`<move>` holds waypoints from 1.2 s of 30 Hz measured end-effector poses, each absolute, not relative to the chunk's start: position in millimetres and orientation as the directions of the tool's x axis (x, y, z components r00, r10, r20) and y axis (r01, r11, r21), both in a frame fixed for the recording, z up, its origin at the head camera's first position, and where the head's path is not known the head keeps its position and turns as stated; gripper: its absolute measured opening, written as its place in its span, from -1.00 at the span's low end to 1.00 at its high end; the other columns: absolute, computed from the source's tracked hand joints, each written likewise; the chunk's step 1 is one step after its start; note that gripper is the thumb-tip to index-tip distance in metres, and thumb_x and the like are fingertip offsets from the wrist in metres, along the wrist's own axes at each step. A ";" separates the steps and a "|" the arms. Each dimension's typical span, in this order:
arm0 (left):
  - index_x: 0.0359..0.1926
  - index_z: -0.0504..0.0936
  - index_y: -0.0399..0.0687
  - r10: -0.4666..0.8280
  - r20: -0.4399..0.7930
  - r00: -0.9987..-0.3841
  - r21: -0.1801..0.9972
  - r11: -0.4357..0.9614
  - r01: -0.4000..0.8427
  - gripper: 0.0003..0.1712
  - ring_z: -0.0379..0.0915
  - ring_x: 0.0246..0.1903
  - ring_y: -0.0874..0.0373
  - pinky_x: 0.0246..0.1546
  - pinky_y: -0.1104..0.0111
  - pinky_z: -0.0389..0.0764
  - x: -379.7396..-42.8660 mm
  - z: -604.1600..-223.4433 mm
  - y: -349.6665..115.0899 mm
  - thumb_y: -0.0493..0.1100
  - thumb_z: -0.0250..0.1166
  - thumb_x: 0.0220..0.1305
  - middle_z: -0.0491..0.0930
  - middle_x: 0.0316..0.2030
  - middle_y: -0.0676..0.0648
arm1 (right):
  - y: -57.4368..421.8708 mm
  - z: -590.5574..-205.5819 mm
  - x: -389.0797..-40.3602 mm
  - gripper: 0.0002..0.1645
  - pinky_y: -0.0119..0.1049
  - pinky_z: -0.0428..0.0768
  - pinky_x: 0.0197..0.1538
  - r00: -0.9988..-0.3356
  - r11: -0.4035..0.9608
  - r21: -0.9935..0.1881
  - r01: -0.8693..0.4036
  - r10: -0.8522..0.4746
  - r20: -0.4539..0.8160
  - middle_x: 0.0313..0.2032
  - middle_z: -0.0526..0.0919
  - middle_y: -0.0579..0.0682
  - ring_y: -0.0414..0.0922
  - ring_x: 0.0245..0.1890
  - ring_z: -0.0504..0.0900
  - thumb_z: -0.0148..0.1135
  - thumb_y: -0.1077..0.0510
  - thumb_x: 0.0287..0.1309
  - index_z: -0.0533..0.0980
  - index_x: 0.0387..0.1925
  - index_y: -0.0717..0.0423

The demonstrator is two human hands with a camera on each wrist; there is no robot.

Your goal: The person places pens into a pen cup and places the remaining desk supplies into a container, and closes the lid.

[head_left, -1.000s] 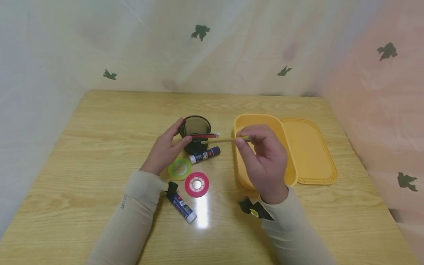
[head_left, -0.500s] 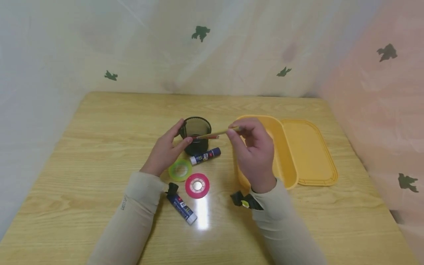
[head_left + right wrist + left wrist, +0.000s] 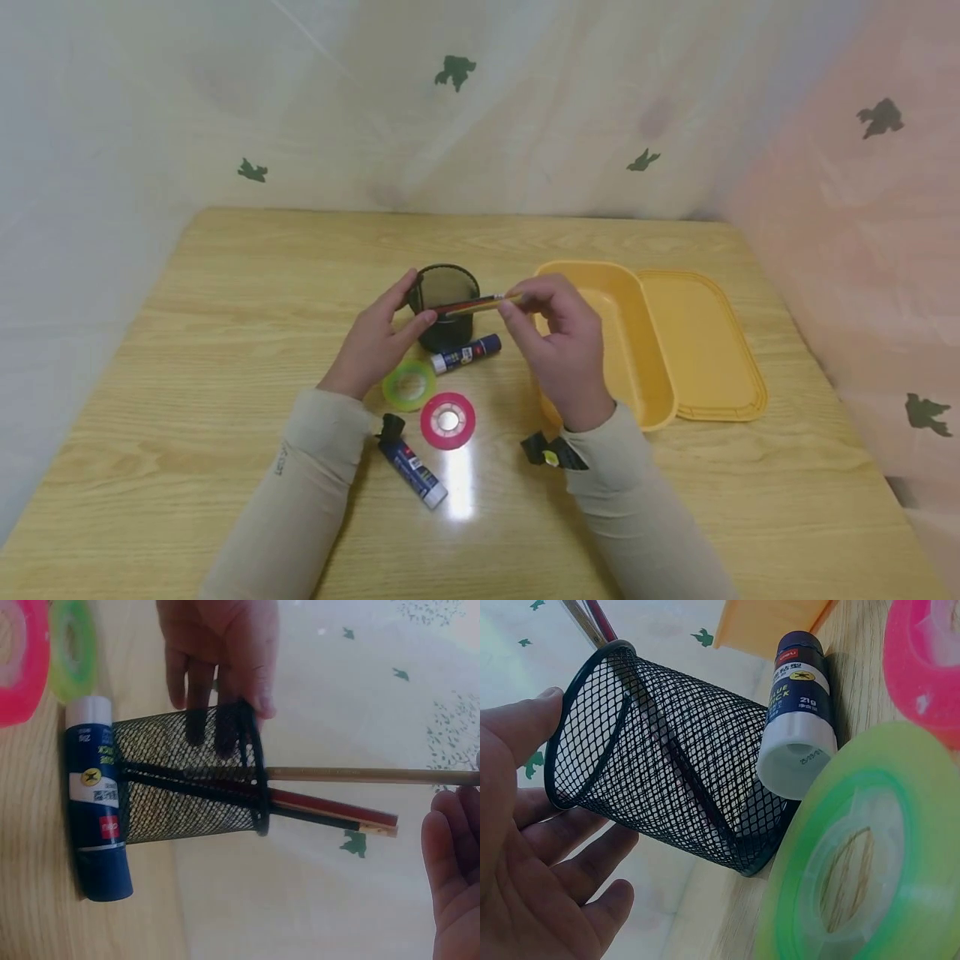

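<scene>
A black wire-mesh pencil cup stands near the middle of the table. My left hand holds it around the rim, thumb in front and fingers along its side. The thumb and fingertips of my right hand pinch the upper end of a yellowish pencil. Its lower end is inside the cup, visible through the mesh in the right wrist view. A red pencil and a black pencil lean in the cup, sticking out over its rim.
One glue stick lies against the cup's base, another nearer the front. Between them are green and pink tape rolls. An open yellow box stands right of the cup, beside its lid.
My right hand has moved left from over the yellow box to the cup, tilting the pencil and bringing its far end into the cup. The left hand has stayed at the rim.
</scene>
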State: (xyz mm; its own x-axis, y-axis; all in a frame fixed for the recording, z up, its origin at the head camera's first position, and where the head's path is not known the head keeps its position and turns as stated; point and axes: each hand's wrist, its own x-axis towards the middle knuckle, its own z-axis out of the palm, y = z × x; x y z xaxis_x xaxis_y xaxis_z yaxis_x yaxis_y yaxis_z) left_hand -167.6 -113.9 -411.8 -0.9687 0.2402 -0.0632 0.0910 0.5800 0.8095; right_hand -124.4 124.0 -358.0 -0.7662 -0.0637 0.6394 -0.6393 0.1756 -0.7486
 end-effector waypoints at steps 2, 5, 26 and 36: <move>0.61 -0.04 0.24 0.244 -0.066 -0.968 0.810 0.579 0.090 -0.11 -0.06 0.52 -0.10 0.45 -0.12 0.07 -167.4 -411.3 -113.3 0.30 0.11 0.42 0.05 0.55 -0.04 | 124.8 -360.3 -124.6 -0.88 -0.30 0.66 -0.09 -0.772 0.194 -0.751 -0.631 -0.061 0.633 -0.28 0.63 0.16 -0.09 -0.27 0.59 0.32 0.44 0.17 0.57 -0.24 0.32; 0.61 -0.04 0.24 0.245 -0.074 -0.967 0.813 0.576 0.084 -0.10 -0.06 0.52 -0.10 0.44 -0.13 0.09 -167.2 -411.4 -112.1 0.31 0.11 0.42 0.04 0.55 -0.03 | 126.0 -362.3 -124.8 -0.88 -0.32 0.66 -0.09 -0.775 0.242 -0.744 -0.623 -0.056 0.630 -0.29 0.65 0.10 -0.10 -0.28 0.61 0.35 0.41 0.17 0.60 -0.23 0.28; 0.61 -0.04 0.27 0.255 -0.073 -0.964 0.800 0.592 0.096 -0.10 0.01 0.50 -0.15 0.42 -0.15 0.13 -167.0 -401.5 -108.5 0.31 0.12 0.42 0.06 0.55 -0.04 | 128.0 -358.0 -121.0 -0.86 -0.34 0.67 -0.13 -0.828 0.383 -0.759 -0.526 -0.028 0.560 -0.26 0.76 -0.02 -0.16 -0.29 0.68 0.38 0.25 0.24 0.68 -0.18 0.21; 0.60 -0.05 0.28 0.245 -0.086 -0.966 0.800 0.595 0.079 -0.12 0.04 0.48 -0.18 0.41 -0.17 0.13 -162.3 -404.4 -115.8 0.27 0.13 0.43 0.06 0.55 -0.04 | 121.7 -362.5 -119.1 -0.80 -0.33 0.68 -0.23 -0.869 0.356 -0.807 -0.471 -0.031 0.494 -0.30 0.75 -0.05 -0.20 -0.34 0.70 0.35 0.19 0.28 0.66 -0.10 0.21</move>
